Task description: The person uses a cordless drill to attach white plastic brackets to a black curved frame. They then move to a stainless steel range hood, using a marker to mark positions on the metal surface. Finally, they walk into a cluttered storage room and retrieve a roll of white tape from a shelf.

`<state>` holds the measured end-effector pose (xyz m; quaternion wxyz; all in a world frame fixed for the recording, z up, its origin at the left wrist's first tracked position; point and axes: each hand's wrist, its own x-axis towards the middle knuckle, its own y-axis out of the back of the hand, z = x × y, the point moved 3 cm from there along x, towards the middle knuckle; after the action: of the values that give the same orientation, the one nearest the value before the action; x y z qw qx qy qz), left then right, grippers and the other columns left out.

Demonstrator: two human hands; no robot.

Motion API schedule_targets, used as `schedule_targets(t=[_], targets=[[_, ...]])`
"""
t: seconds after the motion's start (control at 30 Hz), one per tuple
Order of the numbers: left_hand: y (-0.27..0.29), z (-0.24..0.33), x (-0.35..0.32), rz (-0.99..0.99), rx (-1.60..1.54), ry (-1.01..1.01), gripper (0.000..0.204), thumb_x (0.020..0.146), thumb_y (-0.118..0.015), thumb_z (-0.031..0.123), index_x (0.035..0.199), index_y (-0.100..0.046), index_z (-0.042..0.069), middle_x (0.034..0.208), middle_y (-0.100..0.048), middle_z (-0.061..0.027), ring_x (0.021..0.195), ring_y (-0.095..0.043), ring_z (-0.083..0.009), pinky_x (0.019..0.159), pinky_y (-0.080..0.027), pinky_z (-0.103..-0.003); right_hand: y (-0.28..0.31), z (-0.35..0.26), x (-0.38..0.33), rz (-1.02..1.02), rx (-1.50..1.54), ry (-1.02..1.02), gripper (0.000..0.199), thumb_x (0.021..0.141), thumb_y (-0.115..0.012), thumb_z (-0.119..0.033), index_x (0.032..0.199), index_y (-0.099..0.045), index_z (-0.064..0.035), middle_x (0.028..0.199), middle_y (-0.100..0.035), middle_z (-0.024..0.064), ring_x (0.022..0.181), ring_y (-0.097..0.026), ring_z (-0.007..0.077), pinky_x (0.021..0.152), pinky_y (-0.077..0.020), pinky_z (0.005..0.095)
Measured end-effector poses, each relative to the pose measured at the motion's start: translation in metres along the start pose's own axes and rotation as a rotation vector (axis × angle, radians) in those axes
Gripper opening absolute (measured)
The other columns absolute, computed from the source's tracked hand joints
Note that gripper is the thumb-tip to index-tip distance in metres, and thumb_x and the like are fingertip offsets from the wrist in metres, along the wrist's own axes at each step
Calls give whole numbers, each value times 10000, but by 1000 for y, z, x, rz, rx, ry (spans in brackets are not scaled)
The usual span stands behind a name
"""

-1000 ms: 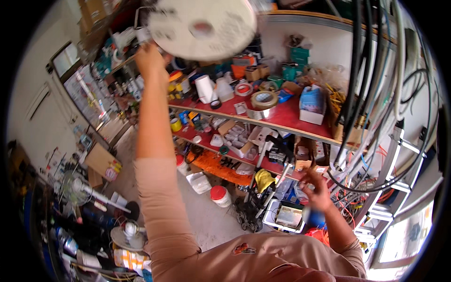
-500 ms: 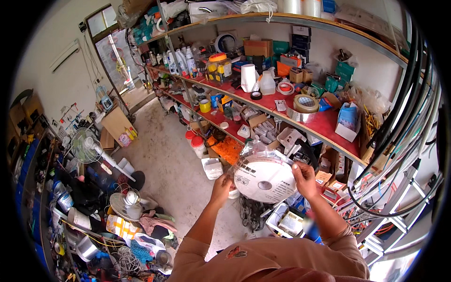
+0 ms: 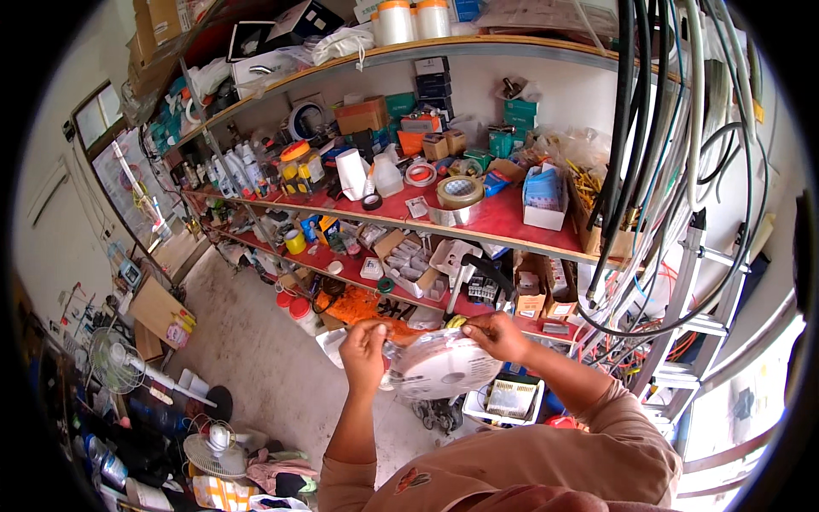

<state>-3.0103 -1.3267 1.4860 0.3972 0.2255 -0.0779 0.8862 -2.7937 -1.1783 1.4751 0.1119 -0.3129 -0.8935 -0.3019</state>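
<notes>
In front of my chest I hold a flat, round roll of tape (image 3: 435, 365) in a clear plastic bag. Its printed white face is tilted, with a small hole at the centre. My left hand (image 3: 364, 348) pinches a gathered part of the bag (image 3: 394, 343) at the roll's left. The fingers of my right hand (image 3: 498, 335) are closed on the upper right edge of the wrapped roll. Beyond my hands stands a shelf unit with red boards (image 3: 512, 224). On its middle board sit tan and silver tape rolls (image 3: 458, 194) and a white open box (image 3: 544, 198).
Black and grey hoses (image 3: 636, 128) hang at the right beside an aluminium ladder (image 3: 682, 328). A white crate (image 3: 503, 401) is on the floor below my right arm. Fans (image 3: 223, 445) and clutter fill the lower left. Orange cloth (image 3: 358, 305) lies by the lower shelf.
My view has swung right, toward the hoses and ladder. The wrapped roll has tipped to a flatter angle, and my left hand has moved up onto the gathered bag. Both hands keep hold.
</notes>
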Motion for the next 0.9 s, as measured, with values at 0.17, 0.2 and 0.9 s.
schedule_targets(t=[0.17, 0.2, 0.9], targets=[[-25, 7, -1, -264, 256, -148, 306, 826, -719, 139, 1081, -612, 8, 953, -679, -97, 883, -642, -184, 791, -497, -303, 20, 26, -32, 62, 63, -174, 215, 959, -571, -153, 947, -644, 49, 689, -578, 88, 639, -486, 85, 578, -442, 285], [-33, 2, -7, -319, 243, -84, 355, 801, -749, 175, 1093, -618, 19, 992, -676, -109, 920, -643, -212, 816, -489, -310, 24, 25, -34, 93, 86, -170, 218, 961, -569, -155, 944, -645, 49, 684, -572, 83, 634, -482, 86, 574, -439, 284], [-47, -37, -22, -242, -105, 235, 186, 858, -664, 64, 1022, -645, -21, 962, -674, -102, 870, -638, -154, 767, -488, -289, 33, 19, -54, 155, -85, -13, 213, 949, -557, -150, 845, -619, 24, 686, -553, 166, 597, -502, 294, 568, -417, 371]])
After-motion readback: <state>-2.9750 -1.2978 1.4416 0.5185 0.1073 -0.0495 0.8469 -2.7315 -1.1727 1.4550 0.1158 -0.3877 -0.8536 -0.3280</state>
